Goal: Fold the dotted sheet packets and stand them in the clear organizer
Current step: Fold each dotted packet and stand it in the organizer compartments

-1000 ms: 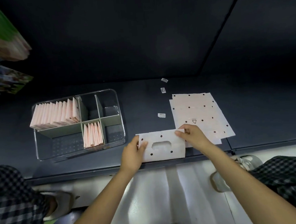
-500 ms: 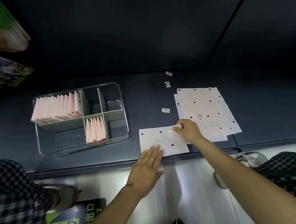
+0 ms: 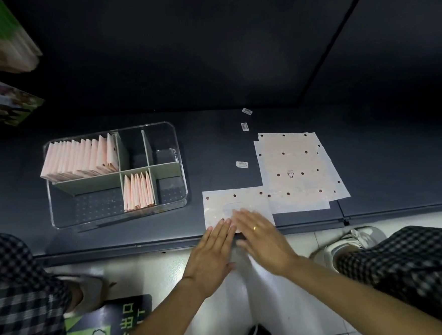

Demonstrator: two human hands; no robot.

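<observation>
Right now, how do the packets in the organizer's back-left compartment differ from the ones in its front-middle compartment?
The back-left row holds clearly more packets than the front-middle group. The back-left row fills a wide compartment and leans left; the front-middle group sits in a narrow slot, nearly upright. A dark dot shows on the back-left row's end packet; none on the front-middle group. Both are folded, pink, standing on edge in the clear organizer.

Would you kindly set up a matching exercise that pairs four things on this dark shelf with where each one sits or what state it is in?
Things:
1. clear organizer
2. folded sheet
3. stack of flat sheets
4. ring

Places or states:
A. under both flat hands at the shelf's front edge
B. on a finger of the right hand
C. left side of the shelf, pink packets standing inside
D. right of the folded sheet, unfolded and untouched

Pairs: 1-C, 2-A, 3-D, 4-B. The left hand also presses flat.
</observation>
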